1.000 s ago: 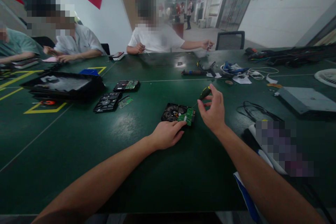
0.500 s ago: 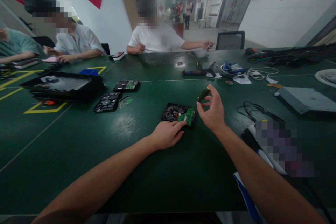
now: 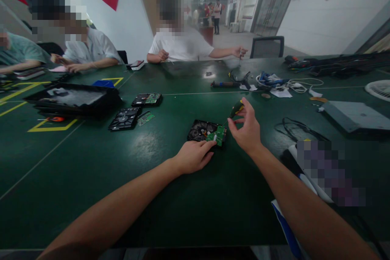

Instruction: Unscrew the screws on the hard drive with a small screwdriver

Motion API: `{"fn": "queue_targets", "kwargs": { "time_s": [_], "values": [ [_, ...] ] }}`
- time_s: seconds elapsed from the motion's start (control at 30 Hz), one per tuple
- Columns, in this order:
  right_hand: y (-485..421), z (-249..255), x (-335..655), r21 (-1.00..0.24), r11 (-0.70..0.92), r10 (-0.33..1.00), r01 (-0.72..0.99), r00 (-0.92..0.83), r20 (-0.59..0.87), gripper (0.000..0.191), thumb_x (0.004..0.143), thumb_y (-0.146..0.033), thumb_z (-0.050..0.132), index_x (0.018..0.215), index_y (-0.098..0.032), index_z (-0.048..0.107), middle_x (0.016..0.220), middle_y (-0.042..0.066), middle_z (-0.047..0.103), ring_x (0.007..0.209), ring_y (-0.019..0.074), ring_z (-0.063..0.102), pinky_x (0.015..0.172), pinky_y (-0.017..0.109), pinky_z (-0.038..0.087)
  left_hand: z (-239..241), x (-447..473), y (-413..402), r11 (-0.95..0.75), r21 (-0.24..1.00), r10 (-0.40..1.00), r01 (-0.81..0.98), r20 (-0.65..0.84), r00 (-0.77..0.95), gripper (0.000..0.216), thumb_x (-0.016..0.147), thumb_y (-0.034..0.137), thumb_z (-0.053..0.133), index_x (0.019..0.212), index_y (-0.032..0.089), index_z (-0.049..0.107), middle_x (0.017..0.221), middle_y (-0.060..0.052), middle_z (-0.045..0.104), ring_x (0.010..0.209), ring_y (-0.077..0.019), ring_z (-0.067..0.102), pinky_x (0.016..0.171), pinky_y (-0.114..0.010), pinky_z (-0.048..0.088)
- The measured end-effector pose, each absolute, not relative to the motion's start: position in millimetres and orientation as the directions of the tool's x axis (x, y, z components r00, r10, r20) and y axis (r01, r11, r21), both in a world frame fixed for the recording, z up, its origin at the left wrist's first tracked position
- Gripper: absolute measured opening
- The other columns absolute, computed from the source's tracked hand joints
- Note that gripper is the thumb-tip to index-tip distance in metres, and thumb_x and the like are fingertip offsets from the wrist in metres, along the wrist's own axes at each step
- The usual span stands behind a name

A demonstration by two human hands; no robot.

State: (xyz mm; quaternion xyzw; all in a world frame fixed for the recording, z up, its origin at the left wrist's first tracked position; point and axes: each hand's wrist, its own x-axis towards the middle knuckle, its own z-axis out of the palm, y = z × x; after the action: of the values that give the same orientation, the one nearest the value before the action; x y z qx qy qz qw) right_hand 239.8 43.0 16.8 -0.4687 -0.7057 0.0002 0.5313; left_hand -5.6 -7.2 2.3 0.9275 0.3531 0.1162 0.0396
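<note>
A black hard drive (image 3: 198, 130) with a green circuit board (image 3: 218, 131) at its right end lies flat on the table in front of me. My left hand (image 3: 196, 156) grips its near edge, the fingertips pressing by the board. Between the fingers of my right hand (image 3: 246, 128) is a screwdriver (image 3: 236, 109) with a dark green and yellow handle. It tilts down to the left, its thin shaft reaching the right part of the board. Whether the tip sits in a screw is too small to tell.
Further left lie two other hard drives (image 3: 124, 119) and a loose circuit board (image 3: 146, 118). Beyond them stands a black tray (image 3: 76, 99). At right are a grey metal box (image 3: 356, 115) and black cables (image 3: 300, 130). Co-workers sit across the table, one person (image 3: 179, 46) directly opposite.
The screwdriver handle has turned slightly in my right fingers, showing more yellow. My left hand and the hard drive have stayed in place.
</note>
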Motion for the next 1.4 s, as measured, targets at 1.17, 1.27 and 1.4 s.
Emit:
{"fn": "queue_targets", "kwargs": {
  "time_s": [1.17,1.27,1.4],
  "values": [
    [43.8,18.2,240.6,-0.476,0.598,0.572,0.645,0.072,0.817,0.064,0.095,-0.028,0.068,0.154,-0.027,0.043,0.139,0.014,0.062,0.106,0.0263,0.073,0.072,0.038,0.070,2.1,-6.2,-6.6,-0.743,0.155,0.669,0.651,0.182,0.721,0.044,0.109,0.037,0.046,0.147,0.018,0.049,0.116,-0.010,0.076,0.095,-0.0261,0.076,0.081,-0.039,0.060],
    [40.9,21.5,239.7,-0.456,0.585,0.565,0.671,0.065,0.822,0.062,0.094,-0.029,0.070,0.151,-0.028,0.047,0.134,0.013,0.062,0.098,0.0236,0.073,0.066,0.036,0.068,1.7,-6.4,-6.6,-0.746,0.159,0.666,0.647,0.188,0.721,0.043,0.108,0.037,0.047,0.147,0.018,0.049,0.117,-0.010,0.076,0.095,-0.0258,0.076,0.081,-0.039,0.060],
    [39.7,22.6,239.6,-0.463,0.577,0.574,0.673,0.068,0.816,0.060,0.095,-0.028,0.067,0.151,-0.028,0.047,0.135,0.013,0.063,0.100,0.0249,0.073,0.067,0.037,0.068,2.5,-6.3,-6.9,-0.745,0.161,0.667,0.647,0.187,0.721,0.044,0.108,0.037,0.047,0.147,0.018,0.050,0.116,-0.010,0.076,0.095,-0.0263,0.076,0.081,-0.040,0.061]
  ]
}}
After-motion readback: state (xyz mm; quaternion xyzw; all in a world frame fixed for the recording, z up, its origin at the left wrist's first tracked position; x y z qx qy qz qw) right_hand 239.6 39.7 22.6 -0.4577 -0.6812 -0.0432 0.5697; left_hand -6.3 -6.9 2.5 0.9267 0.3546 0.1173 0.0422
